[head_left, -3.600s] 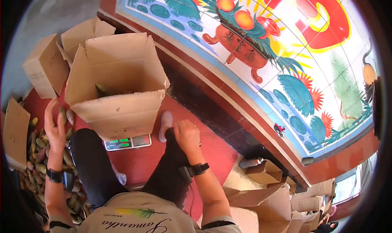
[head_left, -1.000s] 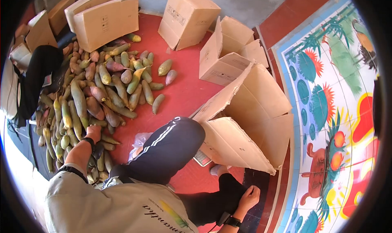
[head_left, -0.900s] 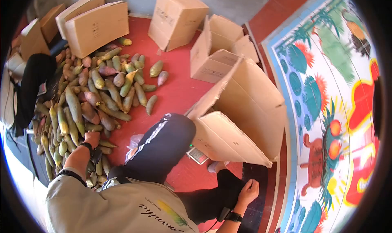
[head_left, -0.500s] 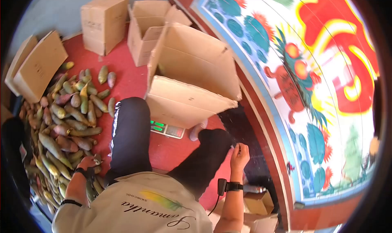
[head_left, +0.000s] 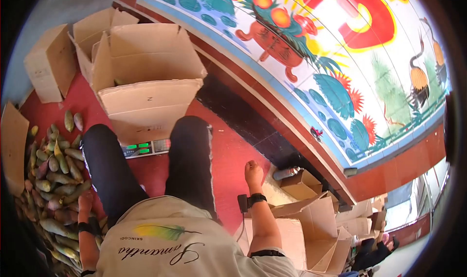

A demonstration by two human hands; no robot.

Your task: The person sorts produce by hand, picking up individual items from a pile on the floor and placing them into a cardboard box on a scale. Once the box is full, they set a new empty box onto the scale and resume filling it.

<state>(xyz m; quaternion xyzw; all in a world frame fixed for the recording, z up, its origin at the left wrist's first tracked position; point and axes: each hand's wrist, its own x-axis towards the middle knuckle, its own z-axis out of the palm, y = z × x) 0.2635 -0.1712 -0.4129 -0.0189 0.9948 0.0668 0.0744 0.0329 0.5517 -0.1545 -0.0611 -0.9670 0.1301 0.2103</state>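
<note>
My left hand point(head_left: 85, 202) hangs over the right edge of a pile of plump, oblong green and reddish-brown vegetables point(head_left: 58, 178); its fingers are too indistinct to show a grip. Held out over the red floor to the right, my right hand point(head_left: 253, 174) is closed, and whatever may be inside is hidden. In front of my knees a large open carton point(head_left: 148, 107) stands on a digital scale point(head_left: 138, 149) with lit green displays. A small part of one vegetable point(head_left: 118, 81) shows inside the carton.
More cartons stand behind, one of them tall point(head_left: 51, 65) and another with raised flaps point(head_left: 90, 41). At the left a carton panel point(head_left: 13, 148) borders the pile. Open cartons point(head_left: 311, 233) and a metal bottle point(head_left: 287, 173) sit to my right, below a painted wall point(head_left: 292, 48). Another person point(head_left: 374, 252) is further back.
My view has swung to the right, so the carton and pile appear further left and more cartons show at right. My right hand stays closed, away from the carton.
</note>
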